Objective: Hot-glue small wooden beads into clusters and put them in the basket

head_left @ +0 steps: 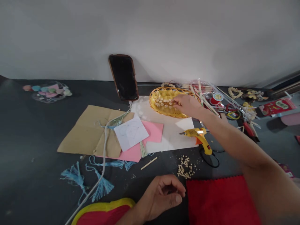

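Head view: from here the basket (167, 115) sits near the surface's (25, 131) back edge, long axis running left to right along it. Right hand (186, 104) is dipped in, bunched up and hiding part of it; can't tell if it's pinching any flowers (166, 100). Left hand (161, 197) is curled by the cloth (221, 200), can't see if it's holding anything. Glue gun (199, 135) up front points left, phone (123, 78) stands left.

No legible text or numbers
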`<state>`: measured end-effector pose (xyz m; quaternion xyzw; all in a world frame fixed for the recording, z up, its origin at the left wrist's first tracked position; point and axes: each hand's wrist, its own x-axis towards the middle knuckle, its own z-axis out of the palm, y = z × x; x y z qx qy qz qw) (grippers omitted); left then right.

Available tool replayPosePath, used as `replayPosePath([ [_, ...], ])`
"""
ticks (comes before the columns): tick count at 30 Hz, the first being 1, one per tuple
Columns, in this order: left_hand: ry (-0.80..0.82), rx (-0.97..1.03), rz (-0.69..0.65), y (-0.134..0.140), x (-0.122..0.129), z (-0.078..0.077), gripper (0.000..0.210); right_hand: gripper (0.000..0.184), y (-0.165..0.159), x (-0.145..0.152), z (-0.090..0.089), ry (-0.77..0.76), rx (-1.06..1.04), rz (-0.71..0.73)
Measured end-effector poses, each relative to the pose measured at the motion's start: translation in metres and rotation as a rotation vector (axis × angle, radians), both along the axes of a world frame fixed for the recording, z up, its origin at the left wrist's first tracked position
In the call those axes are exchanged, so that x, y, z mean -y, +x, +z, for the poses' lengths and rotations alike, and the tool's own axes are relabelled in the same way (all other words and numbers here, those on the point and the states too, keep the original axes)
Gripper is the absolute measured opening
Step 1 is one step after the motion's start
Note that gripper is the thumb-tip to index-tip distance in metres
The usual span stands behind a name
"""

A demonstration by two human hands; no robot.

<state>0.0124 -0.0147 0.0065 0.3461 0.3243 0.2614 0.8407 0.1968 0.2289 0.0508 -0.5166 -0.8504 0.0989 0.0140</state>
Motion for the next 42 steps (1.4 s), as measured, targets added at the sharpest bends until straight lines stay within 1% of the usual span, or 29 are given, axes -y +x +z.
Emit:
replayPosePath([
  [4,-0.013,0.014,-0.004,0.000,0.000,0.001,0.031,0.016,0.012,0.001,0.006,-0.001,0.056,-0.025],
  [8,0.000,-0.010,-0.012,0.000,0.000,0.001,0.031,0.014,0.017,0.003,0.001,-0.040,0.109,0.012],
  [12,0.021,-0.003,-0.014,0.000,0.000,0.000,0.030,0.015,0.015,0.004,-0.003,-0.051,0.123,0.015],
  [18,0.010,-0.011,-0.016,0.000,0.000,-0.003,0.033,0.017,0.008,0.001,0.000,0.001,0.132,0.003],
  [25,0.013,-0.005,-0.011,-0.001,0.000,0.000,0.032,0.021,-0.001,-0.002,-0.003,0.001,0.188,0.005],
  [27,0.005,-0.001,-0.010,-0.001,-0.001,0.000,0.033,0.020,-0.002,-0.002,-0.002,-0.004,0.190,0.007],
  [30,-0.013,-0.003,0.001,0.000,-0.002,0.000,0.034,0.017,0.002,-0.001,0.004,0.000,0.149,-0.013],
  [33,-0.027,0.001,0.016,0.000,-0.003,0.001,0.034,0.021,0.014,0.005,0.020,0.049,0.001,-0.035],
  [34,-0.032,0.004,0.020,0.000,-0.003,0.001,0.034,0.022,0.020,0.010,0.027,0.074,-0.062,-0.038],
  [36,-0.039,0.013,0.031,0.000,-0.002,0.001,0.033,0.023,0.033,0.028,0.043,0.137,-0.177,-0.094],
  [38,-0.043,0.025,0.040,0.001,-0.001,0.000,0.032,0.026,0.045,0.057,0.055,0.172,-0.283,-0.178],
  [39,-0.049,0.032,0.050,0.001,-0.001,-0.001,0.031,0.023,0.050,0.076,0.058,0.187,-0.330,-0.222],
  [40,-0.057,0.042,0.066,0.001,0.000,-0.002,0.032,0.016,0.053,0.097,0.059,0.200,-0.367,-0.266],
  [41,-0.064,0.054,0.083,0.002,0.001,-0.003,0.033,0.006,0.054,0.119,0.056,0.206,-0.388,-0.297],
  [42,-0.068,0.069,0.101,0.002,0.001,-0.004,0.035,0.006,0.054,0.143,0.050,0.192,-0.386,-0.297],
])
